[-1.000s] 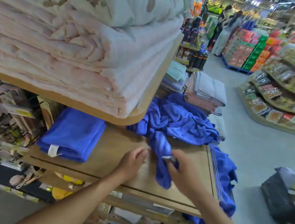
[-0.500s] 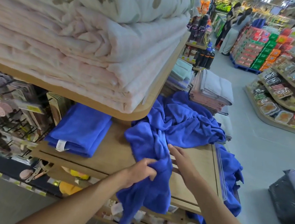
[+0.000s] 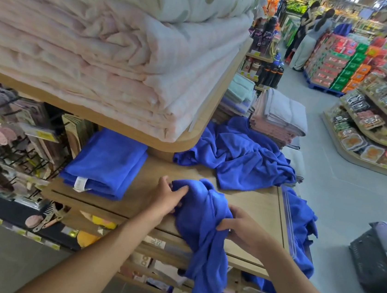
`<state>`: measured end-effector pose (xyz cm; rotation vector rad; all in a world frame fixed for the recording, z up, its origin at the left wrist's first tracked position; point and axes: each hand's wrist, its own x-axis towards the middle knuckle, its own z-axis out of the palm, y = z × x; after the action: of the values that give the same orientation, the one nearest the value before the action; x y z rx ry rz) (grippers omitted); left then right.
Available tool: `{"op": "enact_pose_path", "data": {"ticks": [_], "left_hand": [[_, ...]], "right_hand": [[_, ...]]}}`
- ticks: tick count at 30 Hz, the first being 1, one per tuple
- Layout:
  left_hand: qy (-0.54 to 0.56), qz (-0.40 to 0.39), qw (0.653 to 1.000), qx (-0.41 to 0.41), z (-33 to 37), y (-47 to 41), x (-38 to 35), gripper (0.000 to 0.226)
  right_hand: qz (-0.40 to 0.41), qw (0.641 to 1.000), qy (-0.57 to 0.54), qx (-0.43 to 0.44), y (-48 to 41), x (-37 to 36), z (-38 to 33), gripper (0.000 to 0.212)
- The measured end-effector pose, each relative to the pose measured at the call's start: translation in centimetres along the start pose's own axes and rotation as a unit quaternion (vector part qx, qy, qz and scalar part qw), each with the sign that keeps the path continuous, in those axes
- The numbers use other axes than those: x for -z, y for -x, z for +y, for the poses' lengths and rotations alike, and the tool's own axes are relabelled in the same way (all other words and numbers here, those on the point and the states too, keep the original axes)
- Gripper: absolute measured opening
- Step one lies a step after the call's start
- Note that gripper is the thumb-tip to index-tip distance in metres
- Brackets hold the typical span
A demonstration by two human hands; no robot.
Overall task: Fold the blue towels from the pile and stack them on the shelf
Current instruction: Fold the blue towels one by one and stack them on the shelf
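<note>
Gripping one crumpled blue towel (image 3: 203, 222), both hands' fingers (image 3: 179, 190) clamped, over the shelf (image 3: 253, 206).

Wooden shelf (image 3: 248, 208) — folded blue towels (image 3: 108, 163), crumpled pile (image 3: 239, 156).

Both forearms enter from 6 o'clock, bare to the frame edge; no sleeve, cuff, or glove visible on either. Left hand (image 3: 167, 197) and right hand (image 3: 242, 226): no rings, watch, bands, or wrist markings seen. Fingernails too blurred to describe.
</note>
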<state>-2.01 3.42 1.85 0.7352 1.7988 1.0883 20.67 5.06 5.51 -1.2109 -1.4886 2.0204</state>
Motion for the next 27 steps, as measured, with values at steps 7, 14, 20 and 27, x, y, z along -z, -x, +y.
{"op": "enact_pose_path", "data": {"ticks": [7,14,20,27], "left_hand": [[0.072,-0.222,0.971,-0.057,1.6,1.2,-0.2,0.007],[-0.01,-0.046,0.97,-0.24,4.2,-0.9,3.0,0.038],[0.08,-0.051,0.972,-0.217,11.8,-1.5,0.5,0.021],[-0.215,-0.006,0.907,-0.361,15.9,-3.5,-2.6,0.074]], "right_hand": [[0.114,0.993,0.013,0.012,0.4,0.0,0.1,0.037],[0.327,0.914,0.191,0.149,2.7,8.1,-4.2,0.015],[0.382,0.882,0.195,0.195,1.8,11.5,-11.3,0.025],[0.376,0.897,0.155,0.176,-2.6,12.7,-13.4,0.037]]}}
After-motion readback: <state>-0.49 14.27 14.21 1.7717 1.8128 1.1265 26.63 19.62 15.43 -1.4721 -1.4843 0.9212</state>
